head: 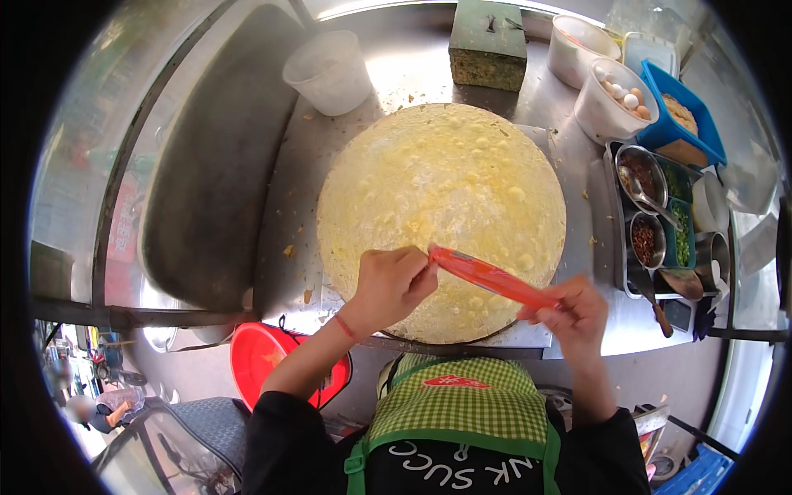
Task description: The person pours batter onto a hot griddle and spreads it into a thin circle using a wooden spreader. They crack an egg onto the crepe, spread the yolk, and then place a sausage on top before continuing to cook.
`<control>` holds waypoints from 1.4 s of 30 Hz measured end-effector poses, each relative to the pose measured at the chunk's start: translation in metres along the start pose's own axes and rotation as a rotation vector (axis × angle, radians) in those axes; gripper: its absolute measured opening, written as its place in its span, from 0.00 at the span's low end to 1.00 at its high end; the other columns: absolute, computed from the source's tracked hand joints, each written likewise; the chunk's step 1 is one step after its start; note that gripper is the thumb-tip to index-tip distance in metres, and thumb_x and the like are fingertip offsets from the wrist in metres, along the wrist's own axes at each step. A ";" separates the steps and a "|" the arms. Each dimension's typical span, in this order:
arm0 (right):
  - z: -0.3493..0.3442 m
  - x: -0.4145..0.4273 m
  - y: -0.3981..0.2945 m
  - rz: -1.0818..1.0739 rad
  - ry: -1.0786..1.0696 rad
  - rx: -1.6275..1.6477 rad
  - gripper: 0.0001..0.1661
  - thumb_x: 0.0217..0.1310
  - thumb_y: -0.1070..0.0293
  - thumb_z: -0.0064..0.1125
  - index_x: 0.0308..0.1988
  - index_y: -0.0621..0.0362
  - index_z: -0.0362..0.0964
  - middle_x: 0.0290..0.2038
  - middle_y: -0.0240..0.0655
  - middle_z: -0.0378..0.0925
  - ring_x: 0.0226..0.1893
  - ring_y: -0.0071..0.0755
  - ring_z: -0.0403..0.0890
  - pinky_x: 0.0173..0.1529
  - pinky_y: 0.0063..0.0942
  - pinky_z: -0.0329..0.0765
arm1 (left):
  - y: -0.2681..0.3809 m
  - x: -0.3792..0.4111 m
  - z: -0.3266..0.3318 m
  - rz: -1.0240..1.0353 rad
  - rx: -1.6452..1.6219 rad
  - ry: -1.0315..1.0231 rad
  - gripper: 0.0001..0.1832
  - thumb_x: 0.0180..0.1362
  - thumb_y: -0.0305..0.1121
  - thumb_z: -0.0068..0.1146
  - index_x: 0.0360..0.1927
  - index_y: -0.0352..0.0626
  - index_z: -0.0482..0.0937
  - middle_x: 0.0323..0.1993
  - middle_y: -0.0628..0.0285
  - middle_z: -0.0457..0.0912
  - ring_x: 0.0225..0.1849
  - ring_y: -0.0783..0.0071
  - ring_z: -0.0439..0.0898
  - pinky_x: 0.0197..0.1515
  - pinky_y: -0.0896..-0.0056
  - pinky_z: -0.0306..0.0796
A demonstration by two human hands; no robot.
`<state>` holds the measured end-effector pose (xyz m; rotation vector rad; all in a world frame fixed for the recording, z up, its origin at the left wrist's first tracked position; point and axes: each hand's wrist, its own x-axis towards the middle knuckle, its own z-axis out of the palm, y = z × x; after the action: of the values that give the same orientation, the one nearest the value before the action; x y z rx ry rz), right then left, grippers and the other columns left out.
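A red plastic sausage packet (pixel 492 275) is stretched between my two hands over the griddle. My left hand (pixel 396 281) pinches its left end between thumb and fingers. My right hand (pixel 572 309) grips the other end, lower and to the right. Beneath them a large round crepe (pixel 433 179), pale yellow with small bubbles, covers the griddle plate almost to its rim. What is inside the red wrapper cannot be seen.
At the right stand a white bucket of eggs (pixel 585 114), a blue basket (pixel 711 139) and a tray of condiment bowls (pixel 643 241) with a spoon (pixel 656 207). A green box (pixel 489 37) and a white bucket (pixel 337 74) stand behind. A red bucket (pixel 247 365) is lower left.
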<state>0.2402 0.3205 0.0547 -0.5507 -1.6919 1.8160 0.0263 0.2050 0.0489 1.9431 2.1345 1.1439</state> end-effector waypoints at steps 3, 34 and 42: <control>0.027 -0.001 -0.003 -0.234 -0.067 -0.510 0.10 0.44 0.78 0.56 0.32 0.64 0.69 0.25 0.41 0.76 0.24 0.30 0.79 0.27 0.19 0.74 | -0.006 0.012 0.016 -0.005 0.353 0.276 0.15 0.41 0.29 0.55 0.10 0.44 0.61 0.07 0.64 0.62 0.07 0.66 0.63 0.11 0.71 0.55; -0.004 0.144 0.089 -0.201 -0.172 -1.166 0.05 0.40 0.69 0.50 0.19 0.57 0.63 0.13 0.43 0.66 0.17 0.48 0.70 0.21 0.35 0.65 | 0.043 0.027 0.100 -0.021 -0.100 0.045 0.07 0.39 0.27 0.49 0.15 0.43 0.63 0.11 0.62 0.67 0.12 0.65 0.67 0.13 0.68 0.59; -0.069 0.119 0.032 0.017 -0.188 -1.127 0.17 0.43 0.56 0.56 0.20 0.59 0.67 0.14 0.39 0.68 0.16 0.42 0.70 0.23 0.32 0.65 | 0.042 0.030 0.069 -0.133 -0.219 -0.014 0.08 0.44 0.30 0.47 0.15 0.40 0.63 0.12 0.59 0.67 0.14 0.61 0.68 0.16 0.66 0.59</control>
<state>0.1930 0.4513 0.0269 -0.8275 -2.7691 0.7669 0.0892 0.2626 0.0344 1.6863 2.0001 1.2743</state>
